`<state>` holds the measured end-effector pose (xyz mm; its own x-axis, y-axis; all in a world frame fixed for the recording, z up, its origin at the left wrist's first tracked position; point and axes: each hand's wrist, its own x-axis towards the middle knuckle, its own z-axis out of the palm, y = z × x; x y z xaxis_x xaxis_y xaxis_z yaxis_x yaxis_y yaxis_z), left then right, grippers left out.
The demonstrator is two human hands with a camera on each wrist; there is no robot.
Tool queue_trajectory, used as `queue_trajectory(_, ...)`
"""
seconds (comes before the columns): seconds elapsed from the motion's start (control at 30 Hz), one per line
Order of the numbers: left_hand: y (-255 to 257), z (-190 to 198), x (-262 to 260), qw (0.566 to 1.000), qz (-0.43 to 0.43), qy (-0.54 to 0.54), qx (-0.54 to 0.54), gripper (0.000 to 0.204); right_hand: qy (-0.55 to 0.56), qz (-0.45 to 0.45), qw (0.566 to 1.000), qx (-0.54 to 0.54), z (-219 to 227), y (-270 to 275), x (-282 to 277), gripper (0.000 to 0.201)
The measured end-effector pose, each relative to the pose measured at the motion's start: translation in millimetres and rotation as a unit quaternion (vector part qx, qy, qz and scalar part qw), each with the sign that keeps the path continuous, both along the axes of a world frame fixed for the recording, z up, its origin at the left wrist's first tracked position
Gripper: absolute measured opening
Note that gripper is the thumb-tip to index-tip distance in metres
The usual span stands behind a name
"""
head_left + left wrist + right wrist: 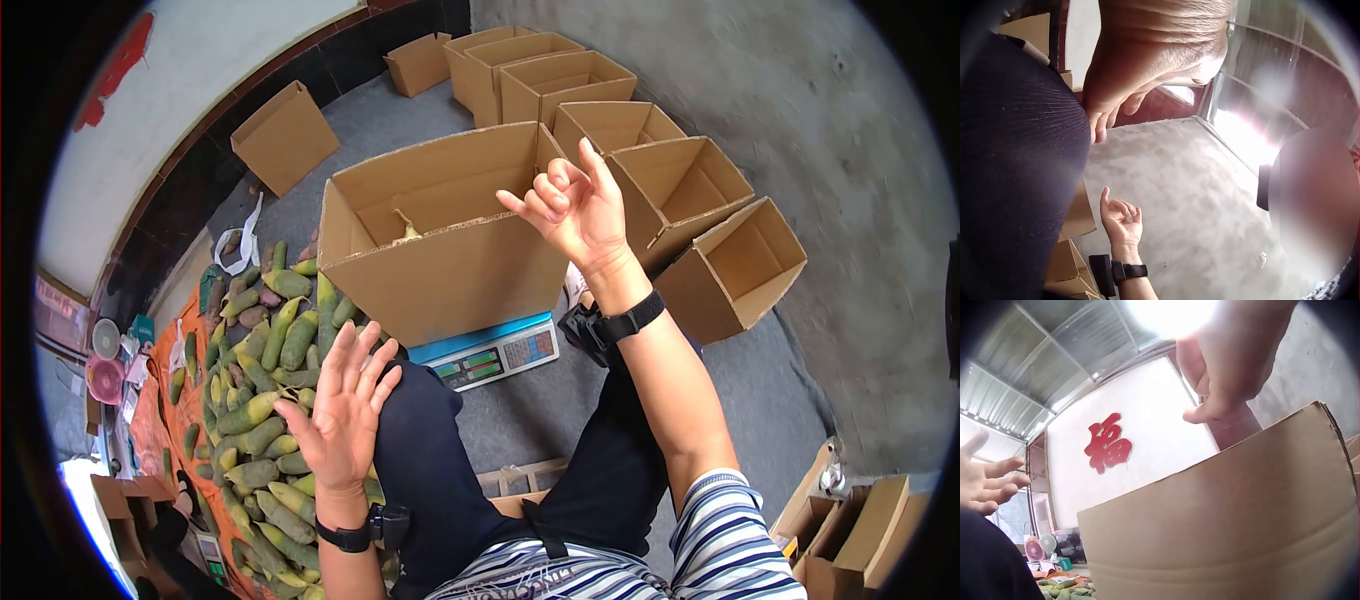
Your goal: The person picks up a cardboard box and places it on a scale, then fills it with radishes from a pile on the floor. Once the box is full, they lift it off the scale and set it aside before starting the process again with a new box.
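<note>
My left hand (345, 405) is raised palm up beside my knee, fingers spread and holding nothing. Over the near rim of a big cardboard box (450, 280), my right hand (575, 215) also holds nothing. Its thumb and little finger stick out while the middle fingers bend loosely toward the palm. The box stands on a digital scale (500, 355) with a blue top and lit green displays. Inside the box shows the pale tip of a radish (408, 232); the rest is hidden by the near wall. In the right wrist view, the right hand hangs above the box wall (1222, 519).
Many green radishes (270, 440) lie heaped on an orange sheet (145, 430) at my left. Several open cardboard boxes (690, 180) line the grey wall (850, 200). Another box (285, 140) stands at the back left. A second person's arm (180, 505) shows at the lower left.
</note>
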<state>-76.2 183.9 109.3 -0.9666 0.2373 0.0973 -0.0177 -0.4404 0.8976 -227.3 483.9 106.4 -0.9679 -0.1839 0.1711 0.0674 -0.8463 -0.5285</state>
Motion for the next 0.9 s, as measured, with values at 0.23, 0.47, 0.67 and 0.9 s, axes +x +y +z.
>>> queue_trajectory(0.23, 11.1, 5.8, 10.4, 0.966, 0.005, 0.095, -0.241, 0.113, 0.009, 0.005, 1.0, -0.016, -2.2, 3.1, -0.7, 0.052)
queue_trajectory(0.47, 10.7, 8.8, 11.0, 0.786, -0.076, 0.264, -0.553, 0.079, -0.019, -0.057, 0.998, 0.001, -2.5, 5.6, 1.9, 0.047)
queue_trajectory(0.67, 16.0, 7.4, 15.6, 0.735, -0.064, 0.284, -0.612, 0.073, 0.01, -0.035, 0.999, 0.009, -1.5, 6.0, 2.3, 0.05)
queue_trajectory(0.9, 15.5, 5.4, 16.5, 0.718, -0.067, 0.297, -0.626, 0.071, 0.044, -0.011, 0.998, 0.048, -3.7, 6.2, 3.0, 0.032)
